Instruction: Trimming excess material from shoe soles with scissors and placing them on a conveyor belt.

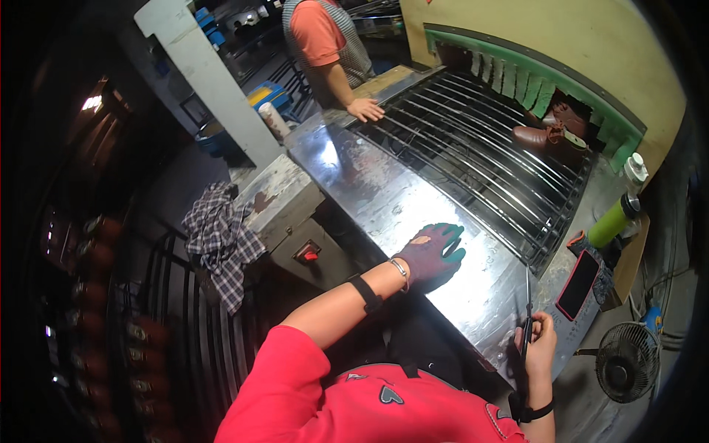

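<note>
Over a shiny metal bench [384, 199], the gloved left hand [436, 257] has fingers apart, the right hand [540, 341] clasps a slim tool [528, 323] at four o'clock, likely light and stiff, best held by its handle [526, 338], with brown shoes [543, 137] at two.

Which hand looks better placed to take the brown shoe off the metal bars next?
Probably the left hand: it looks empty, open and nearer the brown shoe, while the right hand holds a thin dark tool.
</note>
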Demonstrator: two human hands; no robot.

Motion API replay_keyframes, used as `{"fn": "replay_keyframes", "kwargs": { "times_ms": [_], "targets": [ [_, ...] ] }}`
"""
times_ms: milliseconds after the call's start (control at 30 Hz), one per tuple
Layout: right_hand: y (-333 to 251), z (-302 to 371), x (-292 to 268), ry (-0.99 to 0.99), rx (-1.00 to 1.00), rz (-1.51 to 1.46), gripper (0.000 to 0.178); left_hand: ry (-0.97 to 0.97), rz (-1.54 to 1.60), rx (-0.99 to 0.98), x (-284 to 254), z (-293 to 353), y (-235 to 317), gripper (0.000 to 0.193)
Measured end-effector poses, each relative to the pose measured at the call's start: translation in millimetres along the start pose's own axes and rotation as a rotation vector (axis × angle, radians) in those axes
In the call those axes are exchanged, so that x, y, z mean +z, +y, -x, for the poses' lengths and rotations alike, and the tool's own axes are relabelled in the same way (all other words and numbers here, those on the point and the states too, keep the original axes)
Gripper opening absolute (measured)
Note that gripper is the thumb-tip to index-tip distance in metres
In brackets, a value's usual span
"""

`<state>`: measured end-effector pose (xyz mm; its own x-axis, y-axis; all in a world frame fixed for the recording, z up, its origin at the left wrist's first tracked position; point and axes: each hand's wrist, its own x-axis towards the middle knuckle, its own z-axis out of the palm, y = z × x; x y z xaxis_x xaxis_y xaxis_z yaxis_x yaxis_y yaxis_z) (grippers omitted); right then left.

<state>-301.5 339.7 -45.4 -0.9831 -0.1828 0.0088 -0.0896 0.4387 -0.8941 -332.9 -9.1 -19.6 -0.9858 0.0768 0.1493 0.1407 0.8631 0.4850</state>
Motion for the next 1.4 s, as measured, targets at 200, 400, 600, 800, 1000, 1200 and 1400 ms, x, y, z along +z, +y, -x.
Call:
{"fn": "replay_keyframes", "kwargs": {
  "times_ms": [200,400,600,800,1000,1200,1400],
  "targets": [
    [2.2,9.0,-8.1,-0.033,-0.047,0.032,0.038,-0.039,-0.267,0.098,19.1,-6.9,-10.7,0.065],
    [-6.6,16.7,-19.6,-0.061,-0.152,0.354,0.046,-0.071,-0.228,0.11,20.6,-12.9,-7.7,0.064],
    [-22.7,-2.0,-37.4,-0.182,-0.287,0.605,0.052,-0.11,-0.285,0.152,6.1,-25.4,-26.7,0.072],
    [8.3,5.3,-39.7,-0.132,-0.38,0.704,0.062,-0.113,-0.292,0.146,6.3,-126.0,-40.8,0.094],
    [32.0,13.7,-39.3,-0.194,-0.408,0.657,0.058,-0.074,-0.374,0.23,20.9,-265.2,-51.1,0.1],
    [41.3,25.9,-45.2,-0.136,-0.322,0.585,0.057,-0.041,-0.388,0.384,69.7,-418.6,-21.7,0.113],
    [49.8,13.9,-43.3,-0.121,-0.597,0.767,0.054,-0.08,-0.353,0.189,94.6,-470.4,-15.6,0.116]
  ]
}}
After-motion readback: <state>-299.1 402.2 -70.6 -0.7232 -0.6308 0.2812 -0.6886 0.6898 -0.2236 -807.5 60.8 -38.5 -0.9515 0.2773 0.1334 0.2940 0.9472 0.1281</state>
